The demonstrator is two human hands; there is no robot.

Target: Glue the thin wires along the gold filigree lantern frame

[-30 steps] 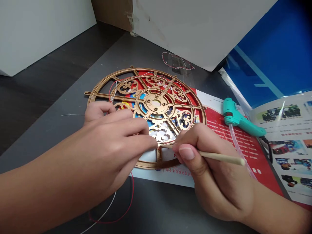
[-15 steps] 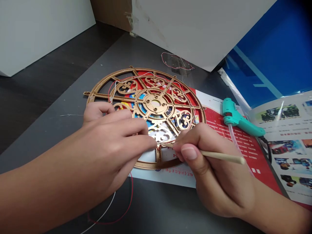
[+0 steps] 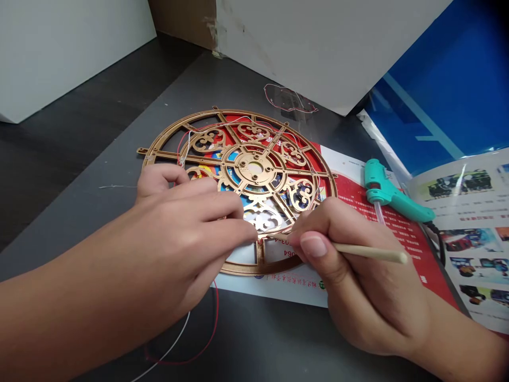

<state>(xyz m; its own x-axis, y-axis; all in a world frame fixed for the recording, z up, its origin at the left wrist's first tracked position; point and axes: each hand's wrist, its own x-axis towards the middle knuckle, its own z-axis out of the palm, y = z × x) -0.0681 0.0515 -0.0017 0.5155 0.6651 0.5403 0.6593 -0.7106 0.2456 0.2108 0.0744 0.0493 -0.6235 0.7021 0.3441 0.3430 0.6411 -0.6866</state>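
A gold openwork wheel (image 3: 302, 173) with scrollwork between its spokes lies flat over a printed red-and-white sheet. Across its near left part reaches my left hand (image 3: 183, 223), fingers curled. The index fingertip presses at the inner ring beside the near spoke, and whatever lies under the other fingers is hidden. My right hand (image 3: 358, 270) pinches a pale wooden stick (image 3: 369, 252) whose thin end points left to the ring, close to my left fingertip. Thin red and white wire (image 3: 217, 307) runs along the inner ring and comes out below my left hand in a loose loop.
A teal glue gun (image 3: 392, 193) with a clear glue stick lies to the right on the printed sheet (image 3: 274, 292). Behind the wheel is another wire loop (image 3: 292, 110). White panels (image 3: 318, 48) stand at the back, and a glossy picture page (image 3: 473, 212) lies far right.
My right hand and the wooden stick have shifted slightly right, so the stick's thin end is a little farther from my left fingertip. My left hand has barely moved.
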